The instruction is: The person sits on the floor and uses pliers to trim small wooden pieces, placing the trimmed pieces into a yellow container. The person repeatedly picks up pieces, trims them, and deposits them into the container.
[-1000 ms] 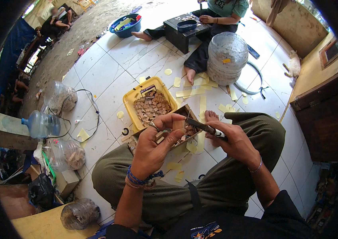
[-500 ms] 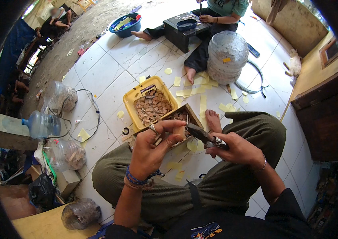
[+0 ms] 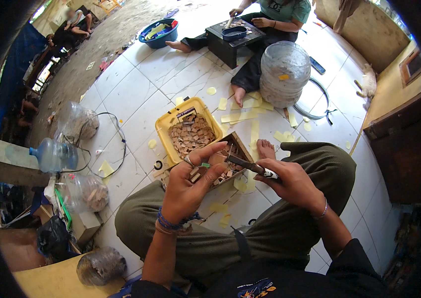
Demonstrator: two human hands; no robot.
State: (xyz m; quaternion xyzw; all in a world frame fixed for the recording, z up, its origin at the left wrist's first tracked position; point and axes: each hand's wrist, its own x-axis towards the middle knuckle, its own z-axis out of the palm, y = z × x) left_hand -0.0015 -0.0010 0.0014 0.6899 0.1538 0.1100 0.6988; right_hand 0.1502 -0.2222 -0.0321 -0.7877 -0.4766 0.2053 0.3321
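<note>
My left hand (image 3: pixel 190 174) is raised over the wooden box (image 3: pixel 242 145) between my legs, its fingers curled around small wooden pieces (image 3: pixel 195 176). A small green bit (image 3: pixel 205 165) shows between its thumb and forefinger. My right hand (image 3: pixel 294 184) grips a pair of pliers (image 3: pixel 245 163), whose jaws point at the left fingertips. A thin, pin-like strip (image 3: pixel 229 152) stands at the tip of the jaws; I cannot tell what it is. Behind the hands, a yellow tub (image 3: pixel 163 130) holds many small wooden tiles (image 3: pixel 193 134), and more tiles lie in the box.
Yellow paper scraps (image 3: pixel 237 117) litter the white tiled floor. A person sits ahead at a low black table (image 3: pixel 223 49), beside a big clear plastic container (image 3: pixel 285 72). Bottles (image 3: pixel 54 155) and a looped cable (image 3: pixel 121 144) lie at left. A cat (image 3: pixel 368 82) lies at right.
The pliers have drawn slightly down, and the left thumb and forefinger have spread, exposing the green bit. Across the floor, the other person's hand has moved left over the black table.
</note>
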